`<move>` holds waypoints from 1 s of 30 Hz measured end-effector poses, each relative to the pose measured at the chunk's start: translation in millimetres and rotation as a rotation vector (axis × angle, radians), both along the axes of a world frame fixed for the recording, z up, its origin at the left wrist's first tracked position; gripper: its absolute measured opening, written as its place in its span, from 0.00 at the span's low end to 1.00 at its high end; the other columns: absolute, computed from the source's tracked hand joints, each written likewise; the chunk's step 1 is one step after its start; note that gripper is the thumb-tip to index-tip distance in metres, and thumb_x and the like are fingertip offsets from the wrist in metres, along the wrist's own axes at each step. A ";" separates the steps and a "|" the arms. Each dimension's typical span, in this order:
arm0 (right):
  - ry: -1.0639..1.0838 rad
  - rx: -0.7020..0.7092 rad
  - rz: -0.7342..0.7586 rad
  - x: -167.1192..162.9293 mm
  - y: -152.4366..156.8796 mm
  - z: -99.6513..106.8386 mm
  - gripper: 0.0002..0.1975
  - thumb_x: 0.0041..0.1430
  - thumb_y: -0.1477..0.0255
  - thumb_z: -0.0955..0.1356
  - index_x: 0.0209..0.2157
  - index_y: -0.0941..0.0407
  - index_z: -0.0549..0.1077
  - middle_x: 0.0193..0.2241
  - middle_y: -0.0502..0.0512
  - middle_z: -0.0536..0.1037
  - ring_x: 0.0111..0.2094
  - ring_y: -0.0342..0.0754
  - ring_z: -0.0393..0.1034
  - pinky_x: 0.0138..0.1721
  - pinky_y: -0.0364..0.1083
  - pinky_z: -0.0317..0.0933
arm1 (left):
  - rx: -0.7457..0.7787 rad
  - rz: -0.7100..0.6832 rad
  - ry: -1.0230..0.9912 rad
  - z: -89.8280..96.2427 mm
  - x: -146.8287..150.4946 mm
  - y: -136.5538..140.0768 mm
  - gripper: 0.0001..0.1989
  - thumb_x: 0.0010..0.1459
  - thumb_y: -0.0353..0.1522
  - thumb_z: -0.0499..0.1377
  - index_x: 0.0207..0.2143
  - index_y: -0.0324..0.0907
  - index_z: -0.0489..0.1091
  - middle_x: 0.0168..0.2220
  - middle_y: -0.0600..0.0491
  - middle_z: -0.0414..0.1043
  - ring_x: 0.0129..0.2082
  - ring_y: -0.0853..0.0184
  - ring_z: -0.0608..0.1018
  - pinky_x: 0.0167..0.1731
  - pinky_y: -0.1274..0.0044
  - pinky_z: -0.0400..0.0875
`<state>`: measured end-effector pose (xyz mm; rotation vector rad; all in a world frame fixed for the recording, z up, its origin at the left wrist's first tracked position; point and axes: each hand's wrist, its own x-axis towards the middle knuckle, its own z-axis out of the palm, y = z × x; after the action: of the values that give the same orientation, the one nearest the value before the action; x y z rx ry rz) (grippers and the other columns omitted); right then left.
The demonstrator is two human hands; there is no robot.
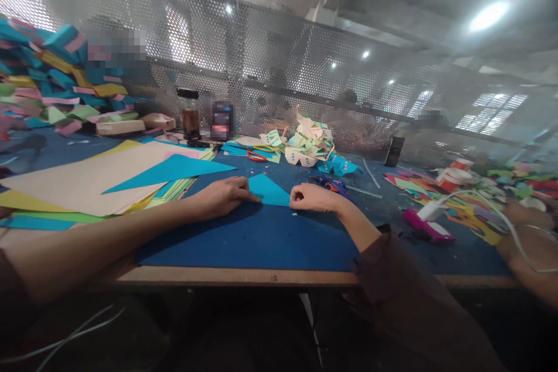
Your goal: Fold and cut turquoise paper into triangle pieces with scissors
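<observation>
A blue folded sheet of paper (pixel 268 190), triangular in outline, lies on the table between my two hands. My left hand (pixel 226 195) is at its left corner, fingers bent together and the fingertips pressed on the paper. At the right corner, my right hand (pixel 307 196) is curled closed, its thumb and finger against the edge; the exact grip is partly hidden. Left of my hands, another blue paper triangle (pixel 174 171) rests on a stack of large pale sheets (pixel 100 177).
Behind the paper lie red-handled scissors (pixel 256 155) and a pile of cut paper shapes (pixel 309 142). A blue glue gun (pixel 331 185) is right of them. A magenta power strip (pixel 429 226) with a cable sits near another person's arm (pixel 529 244). Folded paper pieces (pixel 65 75) heap up far left.
</observation>
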<state>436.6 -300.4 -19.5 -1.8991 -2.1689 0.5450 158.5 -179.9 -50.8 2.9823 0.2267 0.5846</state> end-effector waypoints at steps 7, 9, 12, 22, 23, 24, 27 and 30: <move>0.018 -0.039 -0.014 3.7 -2.1 2.4 0.07 0.52 0.68 0.68 0.31 0.58 0.75 0.29 0.53 0.78 0.30 0.45 0.69 0.29 0.42 0.57 | 0.014 0.011 0.025 1.2 -0.4 -0.9 0.20 0.67 0.28 0.50 0.52 0.52 0.78 0.39 0.50 0.70 0.42 0.64 0.75 0.45 0.74 0.71; 0.025 -0.056 0.001 4.3 -3.6 4.4 0.09 0.53 0.67 0.68 0.32 0.58 0.75 0.30 0.54 0.78 0.30 0.45 0.69 0.29 0.42 0.57 | 0.015 0.015 0.022 1.4 -0.5 -1.3 0.20 0.67 0.28 0.50 0.51 0.52 0.78 0.39 0.50 0.70 0.41 0.65 0.75 0.44 0.75 0.71; 0.036 -0.068 0.021 4.7 -5.1 6.2 0.11 0.54 0.65 0.69 0.34 0.58 0.76 0.31 0.54 0.78 0.31 0.45 0.69 0.30 0.42 0.58 | 0.024 0.014 0.022 1.4 -0.4 -1.1 0.20 0.67 0.28 0.50 0.52 0.52 0.78 0.39 0.50 0.70 0.41 0.66 0.75 0.44 0.76 0.70; 0.026 -0.050 -0.003 4.9 -2.3 1.4 0.08 0.52 0.68 0.69 0.32 0.58 0.75 0.30 0.53 0.78 0.31 0.46 0.70 0.30 0.42 0.58 | 0.038 0.016 0.023 2.5 -0.4 -2.3 0.20 0.67 0.27 0.51 0.51 0.53 0.78 0.39 0.51 0.70 0.42 0.66 0.75 0.45 0.77 0.70; 0.028 -0.052 -0.004 4.7 -2.3 1.7 0.08 0.52 0.68 0.68 0.32 0.58 0.75 0.30 0.53 0.78 0.31 0.46 0.70 0.30 0.42 0.58 | 0.038 0.014 0.023 2.4 -0.5 -2.1 0.20 0.68 0.27 0.51 0.51 0.52 0.78 0.39 0.51 0.70 0.43 0.66 0.75 0.45 0.77 0.70; 0.027 -0.052 -0.005 4.5 -2.5 2.3 0.08 0.52 0.68 0.68 0.32 0.58 0.75 0.30 0.53 0.78 0.31 0.46 0.70 0.30 0.42 0.58 | 0.039 0.012 0.022 2.2 -0.5 -1.8 0.20 0.68 0.28 0.50 0.52 0.52 0.78 0.39 0.51 0.70 0.43 0.66 0.75 0.45 0.77 0.70; 0.008 -0.054 -0.003 3.4 -3.3 4.8 0.07 0.51 0.69 0.68 0.31 0.58 0.75 0.30 0.53 0.78 0.31 0.46 0.69 0.30 0.43 0.58 | 0.030 0.006 0.023 1.5 -0.7 -0.9 0.20 0.68 0.28 0.50 0.51 0.52 0.78 0.38 0.51 0.70 0.41 0.66 0.75 0.44 0.77 0.70; -0.002 -0.067 0.003 3.1 -4.1 6.7 0.07 0.51 0.70 0.68 0.31 0.58 0.75 0.29 0.53 0.78 0.30 0.45 0.69 0.30 0.43 0.57 | 0.025 -0.002 0.012 1.1 -0.6 -0.5 0.20 0.68 0.28 0.50 0.51 0.52 0.78 0.38 0.51 0.70 0.40 0.66 0.75 0.43 0.76 0.71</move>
<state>439.7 -304.5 -12.8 -1.9312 -2.1808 0.6242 157.9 -180.4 -49.7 3.0110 0.2193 0.5734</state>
